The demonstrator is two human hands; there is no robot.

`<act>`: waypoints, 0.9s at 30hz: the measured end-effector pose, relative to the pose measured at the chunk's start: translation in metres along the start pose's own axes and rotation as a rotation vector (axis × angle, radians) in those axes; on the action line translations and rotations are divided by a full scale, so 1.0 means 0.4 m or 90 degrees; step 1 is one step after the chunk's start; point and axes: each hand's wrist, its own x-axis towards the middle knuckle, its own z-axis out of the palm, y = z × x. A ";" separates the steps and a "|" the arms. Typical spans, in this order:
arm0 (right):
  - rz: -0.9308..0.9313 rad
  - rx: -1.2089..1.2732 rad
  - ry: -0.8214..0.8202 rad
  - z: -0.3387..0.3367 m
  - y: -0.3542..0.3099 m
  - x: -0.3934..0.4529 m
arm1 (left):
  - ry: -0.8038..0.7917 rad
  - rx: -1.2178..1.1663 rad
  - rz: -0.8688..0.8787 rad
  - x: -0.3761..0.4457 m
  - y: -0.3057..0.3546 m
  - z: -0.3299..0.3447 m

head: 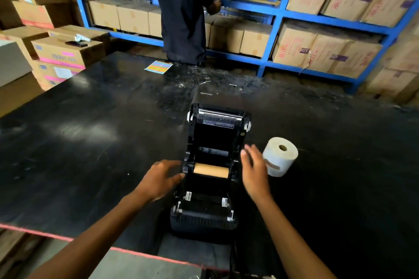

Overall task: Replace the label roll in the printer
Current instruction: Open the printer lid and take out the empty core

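Note:
A black label printer [205, 217] stands near the front edge of a black table [90, 147], its lid tipped up and back. Inside its bay lies a bare brown cardboard core [211, 170], held across between the two side holders. A full white label roll [280, 156] stands on end on the table just right of the printer. My left hand [159, 180] hovers at the printer's left side, fingers spread, fingertips near the core's left holder. My right hand [255, 171] is beside the printer's right side, fingers apart, between the printer and the white roll. Neither hand holds anything.
A person in dark clothes [183, 13] stands beyond the table facing blue shelving [274, 27] full of cardboard boxes. A colourful sheet [158, 67] lies at the table's far edge. Stacked boxes [61, 56] stand at the left, with a white scanner [82, 38] on top.

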 end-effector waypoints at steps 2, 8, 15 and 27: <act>0.036 -0.104 0.003 0.024 0.047 -0.044 | -0.054 0.057 -0.020 0.018 0.011 0.028; 0.031 -0.190 -0.129 0.063 0.086 -0.114 | -0.127 0.148 -0.056 0.026 0.031 0.109; -0.018 0.102 -0.002 0.006 0.010 -0.104 | 0.023 -0.181 0.039 -0.004 0.130 0.056; 0.142 0.431 0.191 -0.271 0.200 -0.037 | -0.037 -0.390 0.019 0.045 0.395 0.292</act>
